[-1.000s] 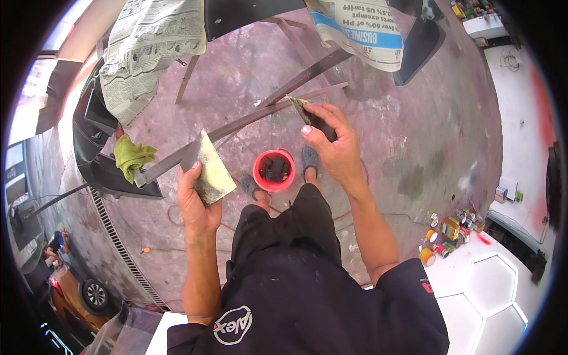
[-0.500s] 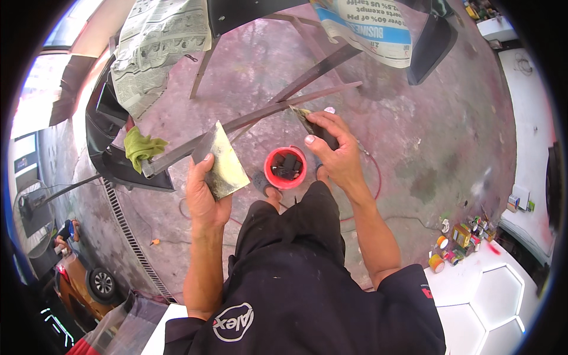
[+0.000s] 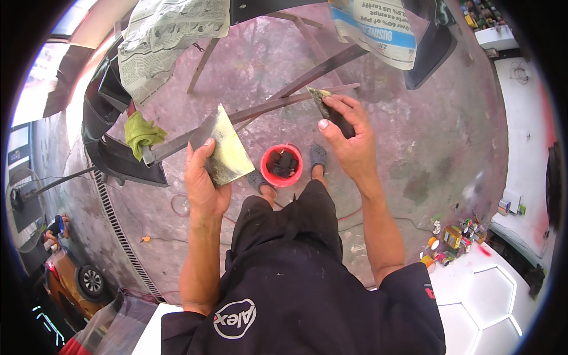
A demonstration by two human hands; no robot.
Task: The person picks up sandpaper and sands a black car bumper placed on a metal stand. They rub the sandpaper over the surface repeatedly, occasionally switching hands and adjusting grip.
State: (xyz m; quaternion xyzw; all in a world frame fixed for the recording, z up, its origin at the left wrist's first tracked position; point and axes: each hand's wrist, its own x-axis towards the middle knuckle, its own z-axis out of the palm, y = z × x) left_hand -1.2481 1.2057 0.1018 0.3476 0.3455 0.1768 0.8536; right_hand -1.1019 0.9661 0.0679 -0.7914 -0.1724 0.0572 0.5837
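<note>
My left hand (image 3: 204, 183) is closed on the lower edge of a flat, thin plate (image 3: 229, 151), its thumb lying on the face. Pale yellow putty is smeared over that plate, with dark grey patches near the thumb. In my right hand (image 3: 358, 145) is a dark, flat putty spreader (image 3: 339, 120), pinched between thumb and fingers. Some yellow putty clings to its far tip. The two tools are apart, the spreader to the right of the plate and a little farther away.
Between my feet stands a red bucket (image 3: 281, 180) holding dark blocks. Ahead, a metal stand (image 3: 266, 107) carries a black car panel (image 3: 248, 9) partly covered with newspaper (image 3: 171, 35). A green cloth (image 3: 143, 133) hangs at its left. Several cans (image 3: 452, 236) sit on a white surface at right.
My right hand has moved a little to the right and away with the spreader. The plate in my left hand has risen slightly. My view has shifted a bit.
</note>
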